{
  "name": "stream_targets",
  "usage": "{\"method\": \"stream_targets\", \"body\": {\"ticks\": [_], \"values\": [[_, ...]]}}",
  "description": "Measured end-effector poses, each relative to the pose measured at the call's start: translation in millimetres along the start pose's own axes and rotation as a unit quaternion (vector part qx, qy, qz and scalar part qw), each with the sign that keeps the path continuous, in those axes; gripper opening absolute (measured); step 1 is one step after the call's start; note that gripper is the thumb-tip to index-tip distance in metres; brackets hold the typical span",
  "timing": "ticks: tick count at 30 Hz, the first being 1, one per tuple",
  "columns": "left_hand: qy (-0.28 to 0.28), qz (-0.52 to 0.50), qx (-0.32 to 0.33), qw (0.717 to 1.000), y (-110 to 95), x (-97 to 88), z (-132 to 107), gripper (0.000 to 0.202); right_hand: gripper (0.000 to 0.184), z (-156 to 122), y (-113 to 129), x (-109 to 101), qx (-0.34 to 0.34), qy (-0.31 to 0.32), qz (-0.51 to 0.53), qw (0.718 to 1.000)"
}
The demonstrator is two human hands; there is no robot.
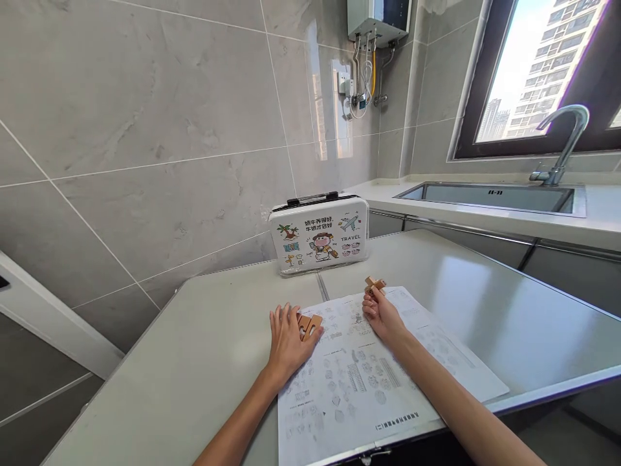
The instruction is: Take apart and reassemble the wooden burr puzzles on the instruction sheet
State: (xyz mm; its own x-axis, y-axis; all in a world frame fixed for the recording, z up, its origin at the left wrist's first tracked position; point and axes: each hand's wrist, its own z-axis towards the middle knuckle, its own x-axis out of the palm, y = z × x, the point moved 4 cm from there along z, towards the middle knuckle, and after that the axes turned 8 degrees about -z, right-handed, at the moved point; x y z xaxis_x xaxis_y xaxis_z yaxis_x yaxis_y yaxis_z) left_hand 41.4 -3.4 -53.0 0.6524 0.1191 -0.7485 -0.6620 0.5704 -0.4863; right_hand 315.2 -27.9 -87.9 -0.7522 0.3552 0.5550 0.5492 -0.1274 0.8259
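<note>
I see the right hand (382, 314) closed on one wooden cross (375, 283), pinched between thumb and fingers by the far edge of one sheet (349, 414). The left hand (288, 340) lies palm down over slotted wood (313, 327) (one piece or two, I can't tell) at the sheet's far left corner — gripping or merely resting, I can't say. One case (320, 238) stands upright beyond both hands — on one table (233, 336).

Tan blocks (315, 321); white sheet (349, 414) — grey printed diagrams; white case (320, 236) — multicoloured cartoons.
</note>
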Motion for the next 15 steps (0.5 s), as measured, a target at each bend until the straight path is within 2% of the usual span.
{"method": "stream_targets", "body": {"ticks": [4, 7, 11, 15], "values": [[-0.015, -0.016, 0.005, 1.000, 1.8, 2.3, -1.2, 0.061, 0.036, 3.1, 6.5, -16.3, -0.017, -0.079, 0.045, 0.996], [-0.017, -0.023, -0.005, 1.000, -0.4, 1.6, -1.2, 0.058, 0.040, 3.9, 9.3, -21.4, -0.024, -0.109, 0.056, 0.992], [0.012, -0.043, -0.024, 0.999, -7.9, -2.9, -1.6, 0.061, 0.039, 2.7, 9.7, -16.2, -0.022, -0.105, 0.043, 0.993], [0.073, -0.113, -0.026, 0.991, -21.1, -6.6, -3.6, 0.060, 0.030, -4.7, 9.0, 0.3, -0.001, -0.056, -0.005, 0.998]]}}
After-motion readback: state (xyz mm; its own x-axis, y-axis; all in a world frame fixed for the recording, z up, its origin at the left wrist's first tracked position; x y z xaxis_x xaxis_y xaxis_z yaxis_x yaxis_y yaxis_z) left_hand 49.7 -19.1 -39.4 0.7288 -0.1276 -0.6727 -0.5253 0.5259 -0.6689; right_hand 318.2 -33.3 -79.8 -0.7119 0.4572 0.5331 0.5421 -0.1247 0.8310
